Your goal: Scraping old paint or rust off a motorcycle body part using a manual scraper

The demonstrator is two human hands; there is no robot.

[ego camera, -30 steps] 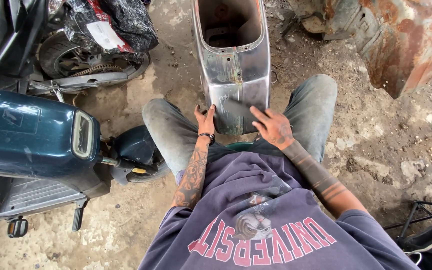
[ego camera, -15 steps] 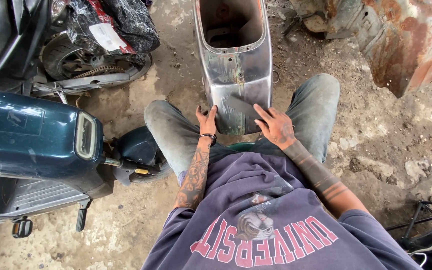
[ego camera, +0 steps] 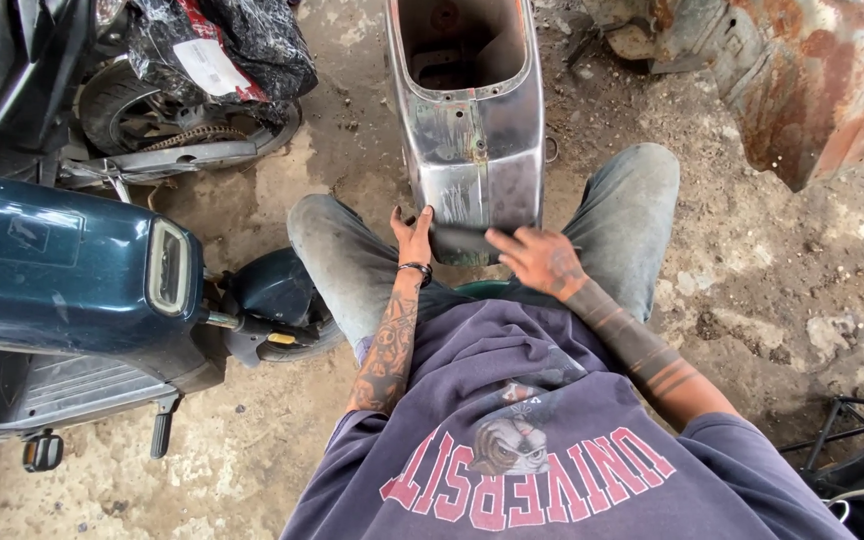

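While both hands hold a dark sheet (ego camera: pixel 462 240) against the metal shell (ego camera: pixel 472 150), left hand (ego camera: pixel 414 238) grips, right hand (ego camera: pixel 532 260) presses flat.

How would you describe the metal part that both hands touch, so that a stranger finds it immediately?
Start at the teal scooter on the left, then look right, between the seated person's knees. There lies a bare silver scooter body shell, hollow and open on top, with the left hand and right hand at its near end. Unlike the painted scooter, it is unpainted, scuffed metal.

i see one package: a crumpled black plastic bundle (ego camera: pixel 222 45) with red patches, resting above the chained wheel (ego camera: pixel 177 120) at upper left. a white rectangular label (ego camera: pixel 204 66) sits on the bundle's lower left face, tilted.
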